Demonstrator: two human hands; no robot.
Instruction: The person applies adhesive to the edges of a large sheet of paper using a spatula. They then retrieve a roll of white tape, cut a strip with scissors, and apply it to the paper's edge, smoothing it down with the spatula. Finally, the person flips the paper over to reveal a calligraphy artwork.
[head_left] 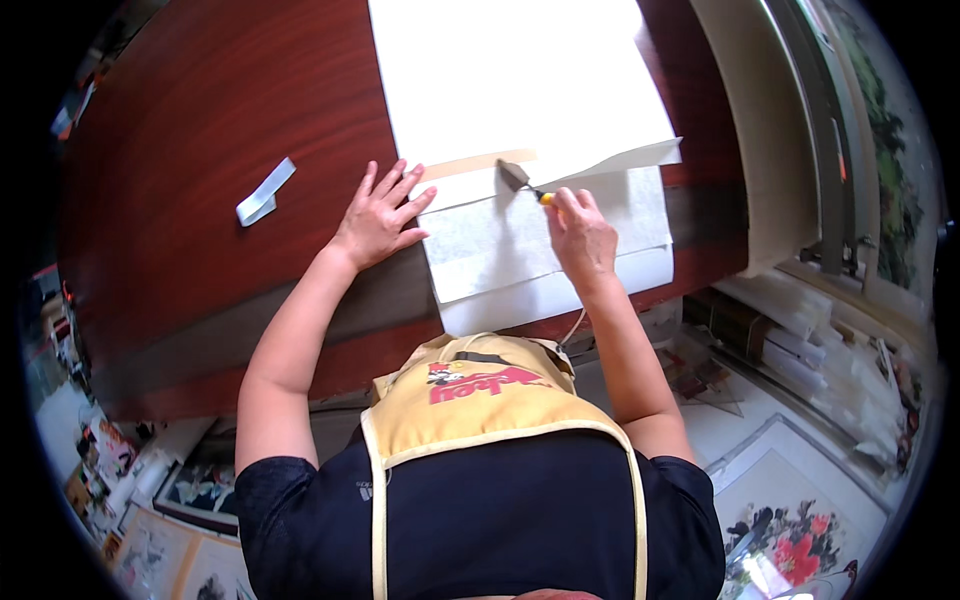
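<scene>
The left hand (378,226) spreads its fingers at the left edge of the white paper (530,80), apparently steadying it on the table (250,100). The right hand (585,238) grips a yellow-handled, trowel-shaped tool (514,177), its tip at the tan strip (465,165), pointing far-left; its long axis slants back near-right.

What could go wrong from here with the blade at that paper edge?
The flat-bladed tool in the right hand is at the tan strip; its tip could snag or tear that strip.

The lower right corner of the white sheet appears lifted, so it might crease if pressed carelessly.

The left hand is at the left edge only, so the right side could shift.
</scene>
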